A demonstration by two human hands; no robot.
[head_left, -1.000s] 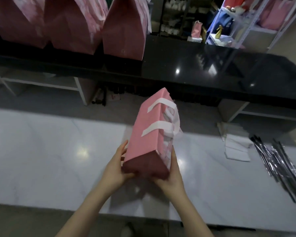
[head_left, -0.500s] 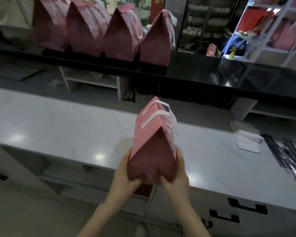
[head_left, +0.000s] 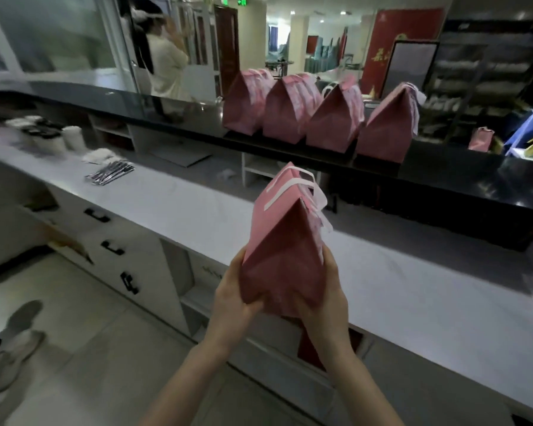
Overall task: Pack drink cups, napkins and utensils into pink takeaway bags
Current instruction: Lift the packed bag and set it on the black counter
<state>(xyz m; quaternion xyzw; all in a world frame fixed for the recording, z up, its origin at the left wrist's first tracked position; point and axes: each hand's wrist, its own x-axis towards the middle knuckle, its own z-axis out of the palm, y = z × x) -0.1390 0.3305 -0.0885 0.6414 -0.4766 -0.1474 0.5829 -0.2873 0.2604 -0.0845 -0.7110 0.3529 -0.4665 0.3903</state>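
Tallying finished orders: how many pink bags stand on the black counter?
4 on the black counter, one row: leftmost, second, third, rightmost. A fifth bag is held by left hand and right hand.

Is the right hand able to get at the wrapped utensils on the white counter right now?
Probably not: the right hand grips the pink bag, and the utensils lie far off to the left.
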